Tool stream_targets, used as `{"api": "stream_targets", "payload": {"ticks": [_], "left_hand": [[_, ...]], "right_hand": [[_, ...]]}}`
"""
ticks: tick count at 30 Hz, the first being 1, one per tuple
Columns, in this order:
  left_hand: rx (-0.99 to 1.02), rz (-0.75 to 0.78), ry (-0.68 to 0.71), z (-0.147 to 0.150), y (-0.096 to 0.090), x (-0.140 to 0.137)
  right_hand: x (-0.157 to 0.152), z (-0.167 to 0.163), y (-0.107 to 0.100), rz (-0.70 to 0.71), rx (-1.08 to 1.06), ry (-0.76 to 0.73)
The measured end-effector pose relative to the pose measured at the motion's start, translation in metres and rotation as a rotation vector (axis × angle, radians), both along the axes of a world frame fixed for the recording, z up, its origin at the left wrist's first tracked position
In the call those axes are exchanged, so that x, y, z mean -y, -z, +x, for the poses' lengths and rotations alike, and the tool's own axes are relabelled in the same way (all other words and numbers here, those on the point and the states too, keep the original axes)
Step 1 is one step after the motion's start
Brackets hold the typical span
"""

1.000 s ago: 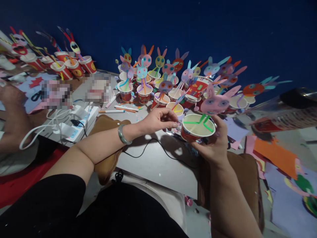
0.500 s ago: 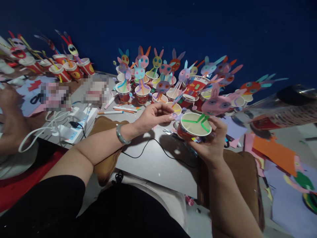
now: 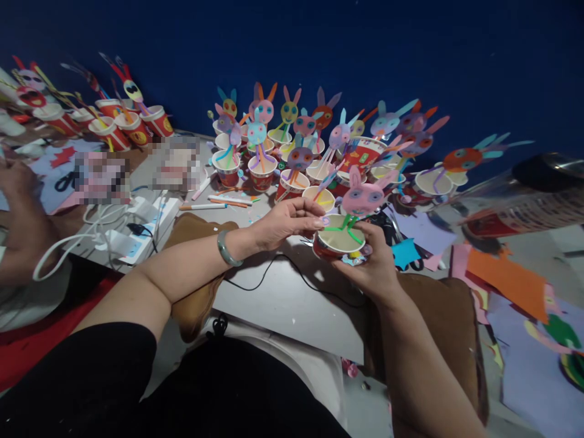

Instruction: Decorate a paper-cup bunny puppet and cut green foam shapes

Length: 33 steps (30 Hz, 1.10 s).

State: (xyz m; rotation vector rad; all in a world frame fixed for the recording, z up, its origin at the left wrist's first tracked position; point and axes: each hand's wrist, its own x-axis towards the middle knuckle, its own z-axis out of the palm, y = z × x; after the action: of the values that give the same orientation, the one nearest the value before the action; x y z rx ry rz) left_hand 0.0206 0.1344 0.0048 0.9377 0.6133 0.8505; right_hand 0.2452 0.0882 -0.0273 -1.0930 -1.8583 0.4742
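My right hand (image 3: pixel 375 263) is closed around a red paper cup (image 3: pixel 329 248) with a pale inside. Rising from the cup is a pink paper rabbit head (image 3: pixel 362 199) with long ears, on green strips that bend inside the rim. My left hand (image 3: pixel 288 222) is closed in a pinch at the cup's left rim. Between its thumb and fingers shows a small light-purple paper piece (image 3: pixel 325 221), its exact shape too small to make out. Just behind stands a cup with a yellow strip (image 3: pixel 319 198).
Several rabbit-topped paper cups (image 3: pixel 262 173) crowd along the blue wall. A clear bottle (image 3: pixel 515 198) stands at right near orange paper (image 3: pixel 506 283) and a blue paper scrap (image 3: pixel 405 252). Markers (image 3: pixel 203 207) and a power strip (image 3: pixel 152 228) lie left, beside another person's arm (image 3: pixel 22 225). A black cable (image 3: pixel 262 283) crosses the table.
My right hand has brought the cup left and slightly down, toward my left hand. My left hand has shifted a little right and down, so the purple piece is at the rim.
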Motion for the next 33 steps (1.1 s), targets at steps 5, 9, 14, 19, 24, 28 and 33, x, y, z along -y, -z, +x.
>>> {"api": "stream_targets", "payload": {"ticks": [5,9,14,19,24,28,33], "left_hand": [[-0.036,-0.024,-0.022,0.001,0.002,0.000],[-0.053,-0.018,-0.012,0.002,0.005,0.001],[-0.065,-0.018,0.006,0.005,0.009,0.005],[-0.121,-0.046,0.036,0.006,0.010,0.007],[-0.142,-0.071,0.044,0.006,0.007,0.007],[-0.135,-0.103,0.057,0.005,0.007,0.006],[-0.129,-0.103,0.077,0.005,0.005,0.006]], "right_hand": [[0.002,0.000,-0.012,-0.157,0.091,-0.095],[0.001,0.004,-0.016,-0.327,0.071,-0.164],[0.000,0.001,-0.010,-0.470,-0.022,-0.205],[0.003,-0.006,-0.011,-0.517,-0.093,-0.210],[0.005,-0.006,-0.013,-0.555,-0.114,-0.222],[0.006,-0.006,-0.012,-0.497,-0.038,-0.169],[0.008,-0.011,-0.015,-0.407,0.019,-0.122]]}}
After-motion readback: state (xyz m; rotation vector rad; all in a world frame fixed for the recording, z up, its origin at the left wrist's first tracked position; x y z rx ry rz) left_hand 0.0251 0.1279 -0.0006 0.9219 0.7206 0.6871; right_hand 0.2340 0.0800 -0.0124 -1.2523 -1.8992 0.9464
